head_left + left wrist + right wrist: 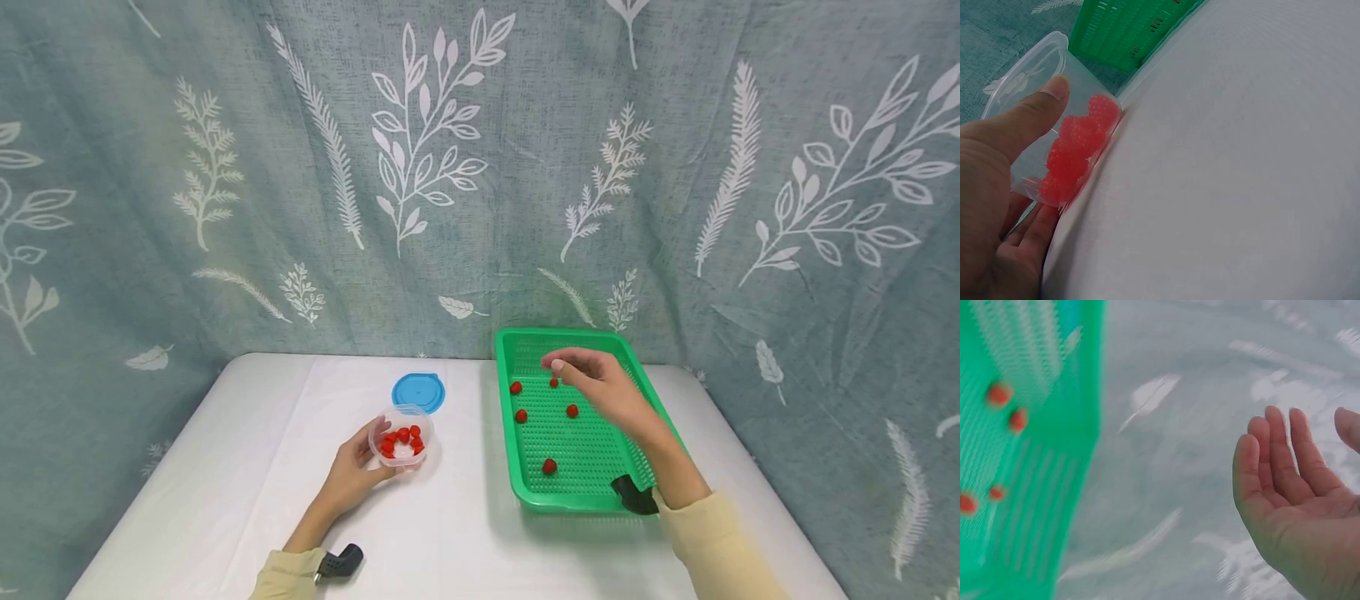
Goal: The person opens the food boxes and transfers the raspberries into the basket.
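My left hand (351, 477) grips a small clear plastic tub (428, 427) on the white table, thumb on one side and fingers round the other. In the left wrist view, several red raspberries (1082, 139) lie in the bottom of the tub (1088, 80). Above the far part of a green perforated basket (517, 482), my right hand (609, 395) is raised with its fingers loosely extended and the palm bare in the right wrist view. Several more raspberries (572, 411) lie scattered on the basket floor, one just below the right fingertips in the head view.
A round blue lid (418, 392) lies flat on the white table (247, 467), just behind the tub. The basket stands to the right of both. Behind the table hangs a grey-green cloth (540, 167) with white leaf prints.
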`<state>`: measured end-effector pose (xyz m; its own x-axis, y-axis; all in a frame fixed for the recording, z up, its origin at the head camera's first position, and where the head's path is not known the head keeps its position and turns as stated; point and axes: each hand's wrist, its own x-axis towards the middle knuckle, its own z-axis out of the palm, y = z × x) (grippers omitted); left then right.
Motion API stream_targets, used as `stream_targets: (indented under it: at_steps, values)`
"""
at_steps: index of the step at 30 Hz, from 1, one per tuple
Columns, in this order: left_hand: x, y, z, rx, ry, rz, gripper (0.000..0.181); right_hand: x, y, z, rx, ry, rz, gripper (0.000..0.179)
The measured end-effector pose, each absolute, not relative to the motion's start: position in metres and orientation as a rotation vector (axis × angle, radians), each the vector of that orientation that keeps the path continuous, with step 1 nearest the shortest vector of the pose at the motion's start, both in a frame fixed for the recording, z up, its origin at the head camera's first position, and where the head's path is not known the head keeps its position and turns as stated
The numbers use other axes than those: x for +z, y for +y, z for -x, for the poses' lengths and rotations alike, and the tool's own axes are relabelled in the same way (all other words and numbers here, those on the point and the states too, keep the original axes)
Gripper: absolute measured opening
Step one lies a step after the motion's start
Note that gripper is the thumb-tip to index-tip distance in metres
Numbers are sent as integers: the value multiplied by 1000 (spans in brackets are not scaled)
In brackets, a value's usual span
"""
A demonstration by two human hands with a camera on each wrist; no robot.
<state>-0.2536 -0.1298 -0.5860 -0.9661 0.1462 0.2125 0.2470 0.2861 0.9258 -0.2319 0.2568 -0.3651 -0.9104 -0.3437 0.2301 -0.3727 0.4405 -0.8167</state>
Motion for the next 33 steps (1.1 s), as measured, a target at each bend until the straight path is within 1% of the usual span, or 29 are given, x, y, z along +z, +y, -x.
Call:
stream_targets:
  at_steps: [5, 10, 14, 17, 21, 24, 33]
  values:
    - [-588, -130, 254, -1806, -2453, 367, 90, -374, 223, 196, 1593, -2621, -768, 31]
    - [-587, -129, 253, -1818, -2479, 340, 89, -405, 188, 171, 1740, -2601, -851, 30]
    - [-588, -128, 254, -1814, -2464, 342, 89, -437, 161, 157, 1671, -2691, -813, 26]
    - [-589, -128, 255, -1794, -2467, 350, 89, -463, 145, 152, 1625, -2791, -717, 28]
    - [-591, -129, 255, -1780, -2470, 345, 89, -492, 129, 156, 1647, -2830, -606, 38]
    - [-591, -131, 255, -1778, -2465, 352, 89, -506, 118, 166, 1678, -2780, -553, 40]
    - [-585, -129, 251, -1787, -2433, 381, 88, -526, 82, 206, 1655, -2609, -465, 44]
